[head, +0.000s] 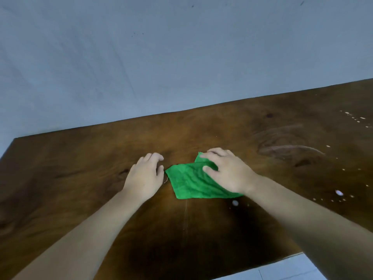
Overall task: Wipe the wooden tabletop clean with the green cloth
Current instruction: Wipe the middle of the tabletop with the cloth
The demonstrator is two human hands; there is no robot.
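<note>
A green cloth [191, 182] lies flat on the dark wooden tabletop [80, 168], near its middle. My right hand [226, 170] presses down on the cloth's right part, fingers spread and curled into the fabric, thumb on top. My left hand [145, 174] rests on the bare wood just left of the cloth, fingers bent; its thumb touches the cloth's left corner. White droplets and specks [339, 193] dot the right side of the tabletop. Pale smear marks [286, 148] streak the wood to the right of my right hand.
A plain grey-blue wall [161, 57] stands behind the table's far edge. The table's left corner is at the far left. A strip of pale tiled floor [272, 271] shows past the near edge at the bottom right.
</note>
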